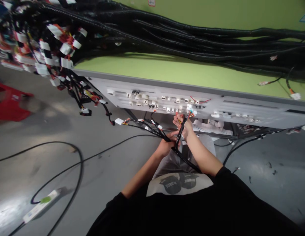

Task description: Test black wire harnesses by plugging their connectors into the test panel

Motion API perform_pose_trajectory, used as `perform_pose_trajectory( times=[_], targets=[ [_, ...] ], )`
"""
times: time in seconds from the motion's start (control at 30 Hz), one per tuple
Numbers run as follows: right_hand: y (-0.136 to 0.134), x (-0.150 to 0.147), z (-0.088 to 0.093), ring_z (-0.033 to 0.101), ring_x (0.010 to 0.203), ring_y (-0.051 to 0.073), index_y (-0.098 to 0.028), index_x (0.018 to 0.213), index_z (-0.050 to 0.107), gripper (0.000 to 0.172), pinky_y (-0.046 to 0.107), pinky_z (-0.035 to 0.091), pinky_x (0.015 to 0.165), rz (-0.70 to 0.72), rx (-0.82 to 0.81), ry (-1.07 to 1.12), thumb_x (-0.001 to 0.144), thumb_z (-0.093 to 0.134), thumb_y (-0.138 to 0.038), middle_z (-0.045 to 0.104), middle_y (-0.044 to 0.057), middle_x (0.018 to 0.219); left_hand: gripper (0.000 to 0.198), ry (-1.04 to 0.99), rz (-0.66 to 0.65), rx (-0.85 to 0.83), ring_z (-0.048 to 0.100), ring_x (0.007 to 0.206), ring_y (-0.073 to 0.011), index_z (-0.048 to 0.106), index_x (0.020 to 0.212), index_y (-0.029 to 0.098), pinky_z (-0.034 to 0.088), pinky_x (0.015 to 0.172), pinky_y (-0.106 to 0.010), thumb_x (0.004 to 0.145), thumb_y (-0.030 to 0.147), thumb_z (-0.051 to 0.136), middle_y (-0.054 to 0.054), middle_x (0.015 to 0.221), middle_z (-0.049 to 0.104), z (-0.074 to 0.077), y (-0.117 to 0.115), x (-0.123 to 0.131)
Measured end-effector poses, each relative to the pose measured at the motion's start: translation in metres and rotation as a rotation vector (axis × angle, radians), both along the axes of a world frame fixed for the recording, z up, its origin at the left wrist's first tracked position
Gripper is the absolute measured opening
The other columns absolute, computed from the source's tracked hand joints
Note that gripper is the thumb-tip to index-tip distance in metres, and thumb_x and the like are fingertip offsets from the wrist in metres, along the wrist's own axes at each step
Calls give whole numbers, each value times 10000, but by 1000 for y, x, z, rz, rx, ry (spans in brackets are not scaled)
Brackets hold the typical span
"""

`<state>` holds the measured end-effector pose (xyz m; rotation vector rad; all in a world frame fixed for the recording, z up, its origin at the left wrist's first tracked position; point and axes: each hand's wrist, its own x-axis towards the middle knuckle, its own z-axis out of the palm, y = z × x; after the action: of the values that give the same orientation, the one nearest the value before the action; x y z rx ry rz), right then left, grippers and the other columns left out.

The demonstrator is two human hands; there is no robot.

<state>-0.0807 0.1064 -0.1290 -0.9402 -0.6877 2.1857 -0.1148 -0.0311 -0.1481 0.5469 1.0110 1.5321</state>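
the person's left hand (166, 146) is wrapped around a black wiring harness (186, 160), whose trunk runs from that hand toward the lap. just above, the right hand (185, 127) has bent fingers close under the connector panel (216, 105); whether they pinch a plug cannot be told. the step seems to be mating a branch with a socket; the next move calls for straight alignment.

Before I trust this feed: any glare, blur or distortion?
Head view: glare on the floor, lower left; the red object at far left and hanging connectors look soft; edges appear stretched; right hand, too small for fine detail.
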Motion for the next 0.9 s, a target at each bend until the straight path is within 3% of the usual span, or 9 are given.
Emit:
perform_pose_trajectory(
  times=[0.3, 0.53, 0.7, 0.8, 0.9],
  targets=[
    [-9, -4, -5, 656, 667, 133, -189, 768, 612, 175, 310, 593, 735, -70, 81, 51, 682, 756, -238, 670, -4, 683, 688, 1, 15, -35, 547, 493, -124, 542, 1236, 137, 423, 510, -238, 549, 114, 561, 22, 603, 619, -6, 0, -1],
    [-4, -11, -8, 664, 806, 156, -231, 781, 552, 247, 329, 587, 732, -100, 120, 38, 683, 760, -321, 673, 5, 804, 658, -16, 26, -9, 556, 483, -132, 541, 1201, 136, 422, 497, -240, 544, 110, 566, 14, 610, 634, 2, 2, -4],
    [8, -4, -9, 621, 618, 130, -208, 781, 566, 225, 291, 569, 614, 41, 42, -85, 700, 750, -309, 639, -12, 661, 705, -17, 33, -12, 549, 468, -132, 499, 1239, 114, 423, 490, -242, 536, 118, 560, 18, 595, 622, 5, 4, -3],
    [10, -2, -12, 552, 507, 103, -212, 725, 541, 201, 270, 545, 561, -24, 17, -145, 710, 732, -275, 558, -57, 546, 714, -13, 23, -23, 549, 469, -128, 487, 1249, 113, 417, 487, -235, 539, 127, 559, 21, 598, 621, 5, 4, -3],
    [8, -1, -16, 566, 522, 109, -212, 726, 538, 207, 273, 538, 569, -50, 101, -109, 701, 729, -285, 540, -62, 531, 721, -21, 21, -32, 547, 470, -129, 479, 1254, 112, 416, 479, -235, 540, 132, 573, 23, 597, 617, 3, 4, -3]
  ],
)
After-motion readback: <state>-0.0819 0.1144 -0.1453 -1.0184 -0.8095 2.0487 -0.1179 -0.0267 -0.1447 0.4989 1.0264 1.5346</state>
